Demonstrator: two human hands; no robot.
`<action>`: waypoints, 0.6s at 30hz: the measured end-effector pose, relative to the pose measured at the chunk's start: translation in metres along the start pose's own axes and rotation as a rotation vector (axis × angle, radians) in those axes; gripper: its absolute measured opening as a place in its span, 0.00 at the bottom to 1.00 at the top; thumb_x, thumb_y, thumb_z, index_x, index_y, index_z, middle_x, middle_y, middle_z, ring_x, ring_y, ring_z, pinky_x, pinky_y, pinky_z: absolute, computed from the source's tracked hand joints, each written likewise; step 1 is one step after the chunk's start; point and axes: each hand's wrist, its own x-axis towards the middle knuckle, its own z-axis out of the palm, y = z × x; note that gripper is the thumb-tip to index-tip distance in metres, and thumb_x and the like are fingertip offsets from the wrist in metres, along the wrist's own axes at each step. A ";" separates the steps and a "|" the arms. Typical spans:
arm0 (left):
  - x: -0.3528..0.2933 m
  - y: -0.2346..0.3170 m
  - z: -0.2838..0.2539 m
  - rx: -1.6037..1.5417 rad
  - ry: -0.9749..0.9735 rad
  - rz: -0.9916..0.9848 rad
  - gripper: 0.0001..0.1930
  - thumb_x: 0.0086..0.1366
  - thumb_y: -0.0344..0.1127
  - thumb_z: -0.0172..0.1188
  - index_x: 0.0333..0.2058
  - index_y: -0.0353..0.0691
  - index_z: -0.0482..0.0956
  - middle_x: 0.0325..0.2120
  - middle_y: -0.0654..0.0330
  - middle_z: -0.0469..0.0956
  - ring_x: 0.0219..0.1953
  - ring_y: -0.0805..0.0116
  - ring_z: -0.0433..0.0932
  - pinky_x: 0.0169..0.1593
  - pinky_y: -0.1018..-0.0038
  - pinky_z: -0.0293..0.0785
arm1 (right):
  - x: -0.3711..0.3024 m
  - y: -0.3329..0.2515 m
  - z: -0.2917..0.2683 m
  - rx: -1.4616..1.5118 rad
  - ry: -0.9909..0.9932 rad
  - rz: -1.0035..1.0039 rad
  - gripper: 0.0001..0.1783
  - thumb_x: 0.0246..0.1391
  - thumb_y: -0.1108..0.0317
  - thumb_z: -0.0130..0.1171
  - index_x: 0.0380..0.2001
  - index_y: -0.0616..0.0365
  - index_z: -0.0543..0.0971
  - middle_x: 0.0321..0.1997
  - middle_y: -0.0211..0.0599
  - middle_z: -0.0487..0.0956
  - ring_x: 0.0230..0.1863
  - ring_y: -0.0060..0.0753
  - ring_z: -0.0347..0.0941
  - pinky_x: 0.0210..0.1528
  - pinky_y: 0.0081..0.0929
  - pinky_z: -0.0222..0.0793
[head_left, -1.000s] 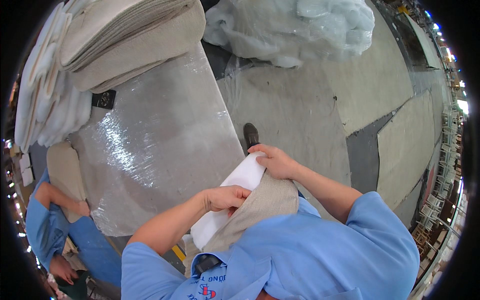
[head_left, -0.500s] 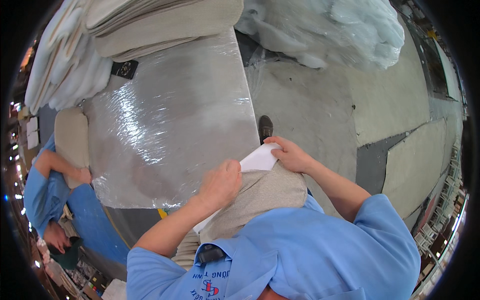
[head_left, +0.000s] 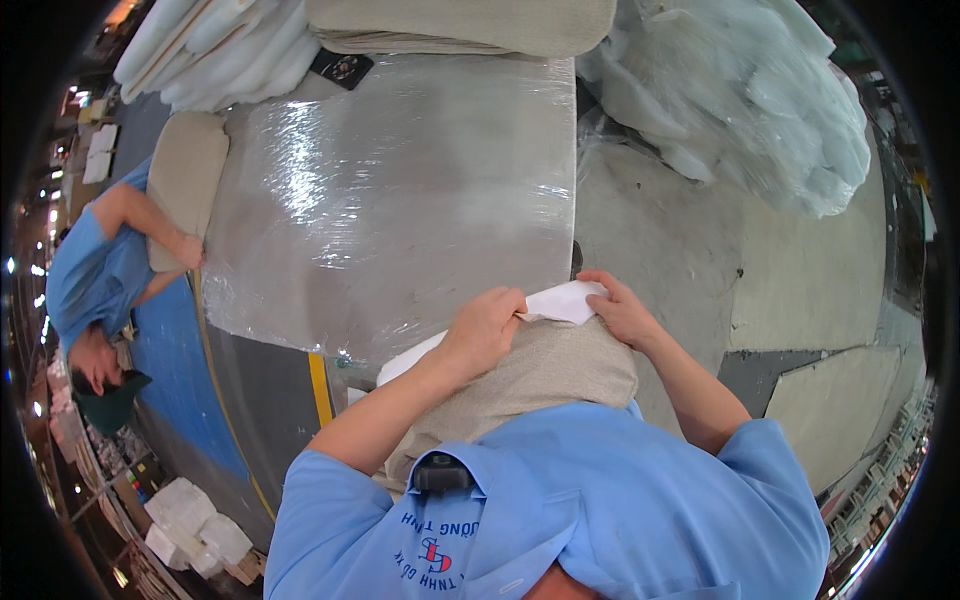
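Pinching by both hands is recorded: beige cover (head_left: 545, 365) held at its edge by left hand (head_left: 482, 335), white padding (head_left: 560, 300) clamped at its right end by right hand (head_left: 622, 314). Both pieces are held before the blue shirt (head_left: 650, 490), long axis slanted lower left to upper right, left run nearer left hand. Beyond: table (head_left: 410, 220), film-wrapped; cushion stack (head_left: 465, 25), far edge; bagged bundle (head_left: 745, 100), right; co-worker (head_left: 100, 265), left.

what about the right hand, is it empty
No, the right hand grips the white padding that shows beyond the beige cover's edge.
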 end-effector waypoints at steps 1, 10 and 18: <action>-0.002 0.001 -0.005 -0.114 -0.092 -0.114 0.10 0.67 0.38 0.64 0.38 0.36 0.80 0.25 0.59 0.77 0.30 0.67 0.74 0.38 0.68 0.71 | -0.001 0.000 0.001 0.014 0.010 0.000 0.24 0.65 0.70 0.51 0.64 0.51 0.73 0.50 0.38 0.79 0.49 0.28 0.73 0.56 0.29 0.69; -0.030 -0.048 -0.011 -0.015 -0.030 -0.228 0.15 0.68 0.45 0.64 0.43 0.39 0.83 0.28 0.54 0.80 0.34 0.62 0.77 0.42 0.66 0.73 | 0.000 -0.015 0.001 0.010 -0.013 0.095 0.24 0.64 0.71 0.52 0.63 0.49 0.73 0.51 0.39 0.78 0.48 0.28 0.73 0.52 0.30 0.72; -0.067 -0.053 -0.037 -0.129 -0.144 -0.353 0.11 0.68 0.42 0.63 0.40 0.40 0.83 0.33 0.52 0.79 0.35 0.59 0.79 0.40 0.65 0.73 | 0.006 -0.006 -0.002 0.072 -0.021 0.111 0.23 0.65 0.72 0.52 0.63 0.51 0.74 0.50 0.41 0.79 0.48 0.29 0.75 0.51 0.32 0.73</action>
